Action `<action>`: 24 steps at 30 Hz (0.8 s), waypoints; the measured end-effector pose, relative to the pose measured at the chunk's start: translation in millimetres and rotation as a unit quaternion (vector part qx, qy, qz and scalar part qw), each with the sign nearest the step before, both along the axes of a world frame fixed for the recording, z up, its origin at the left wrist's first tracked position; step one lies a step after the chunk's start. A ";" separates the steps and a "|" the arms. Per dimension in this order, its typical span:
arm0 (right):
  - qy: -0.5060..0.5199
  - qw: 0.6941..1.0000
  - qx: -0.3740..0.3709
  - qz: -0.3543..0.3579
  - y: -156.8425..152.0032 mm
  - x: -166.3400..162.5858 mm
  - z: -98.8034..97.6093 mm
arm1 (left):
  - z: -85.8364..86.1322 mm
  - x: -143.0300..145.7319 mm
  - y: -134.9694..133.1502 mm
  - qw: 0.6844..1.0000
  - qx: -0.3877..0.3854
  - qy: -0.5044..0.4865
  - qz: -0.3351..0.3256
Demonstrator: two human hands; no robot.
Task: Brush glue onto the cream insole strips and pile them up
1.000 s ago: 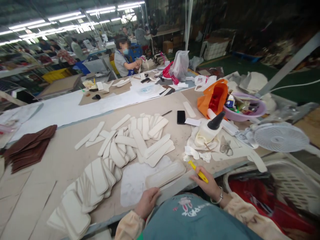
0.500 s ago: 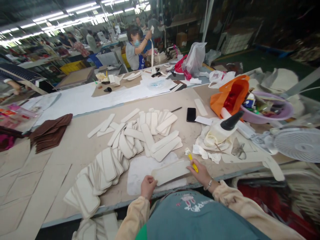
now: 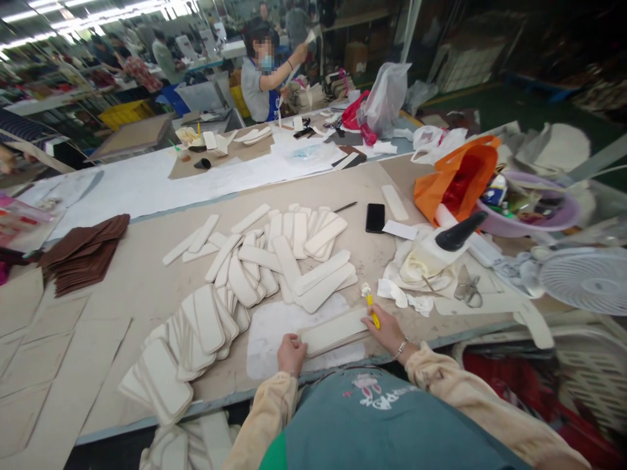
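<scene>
I watch the left hand (image 3: pixel 291 356) pinch the left end of a pale strip (image 3: pixel 333 333), fingers narrow, over white paper (image 3: pixel 262 333) on the surface's (image 3: pixel 142 261) near side. I see the right hand (image 3: pixel 386 331) holding a yellow brush (image 3: pixel 375 318) by the strip's right end. Pale pieces (image 3: pixel 288 262) lie heaped farther off.
</scene>
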State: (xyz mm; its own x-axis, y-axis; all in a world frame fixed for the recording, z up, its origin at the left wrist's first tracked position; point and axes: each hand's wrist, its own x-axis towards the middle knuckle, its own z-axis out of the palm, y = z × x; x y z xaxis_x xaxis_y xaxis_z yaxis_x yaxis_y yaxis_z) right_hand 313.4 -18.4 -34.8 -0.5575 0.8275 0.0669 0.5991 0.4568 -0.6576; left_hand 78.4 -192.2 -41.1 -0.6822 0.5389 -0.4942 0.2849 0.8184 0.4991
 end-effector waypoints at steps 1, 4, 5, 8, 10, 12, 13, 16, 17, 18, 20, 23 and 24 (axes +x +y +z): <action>-0.001 1.000 -0.001 -0.001 -0.2 -0.1 -0.4 | 0.2 -0.1 0.0 1.000 -0.002 0.001 -0.003; -0.008 1.000 0.000 -0.005 -0.4 -0.8 -2.2 | 1.3 -0.8 0.1 1.000 -0.004 0.004 -0.010; -0.013 1.000 0.003 -0.004 -0.5 -1.1 -2.9 | 1.7 -1.2 0.2 1.000 -0.005 0.004 -0.013; -0.031 0.999 0.012 0.004 -0.6 -2.2 -4.3 | 3.0 -2.3 0.3 1.000 -0.009 0.006 -0.017; -0.040 0.999 0.014 0.005 -0.6 -2.6 -4.5 | 4.2 -2.9 0.4 1.000 -0.012 0.007 -0.019; -0.046 0.999 0.018 0.007 -0.8 -2.6 -4.5 | 5.6 -3.3 0.4 1.000 -0.014 0.008 -0.020; -0.049 0.998 0.023 0.010 -0.9 -2.4 -4.7 | 6.2 -3.3 0.4 1.000 -0.016 0.008 -0.021; -0.044 0.998 0.038 0.019 -1.3 -1.5 -7.1 | 7.2 -3.3 0.5 1.000 -0.020 0.007 -0.021; -0.041 0.998 0.040 0.019 -1.4 -1.1 -8.5 | 7.0 -3.2 0.6 1.000 -0.020 0.006 -0.020; -0.039 0.998 0.040 0.017 -1.4 -0.8 -10.1 | 6.6 -3.3 0.7 1.000 -0.021 0.006 -0.019; -0.035 0.999 0.038 0.013 -1.3 -0.4 -13.4 | 5.1 -3.4 0.7 1.000 -0.021 0.004 -0.018; -0.032 0.999 0.035 0.011 -0.8 -0.7 -16.7 | 2.3 -4.1 0.4 1.000 -0.017 -0.001 -0.019; -0.031 0.999 0.035 0.011 -0.6 -1.1 -17.2 | 1.5 -4.5 0.2 1.000 -0.016 -0.003 -0.019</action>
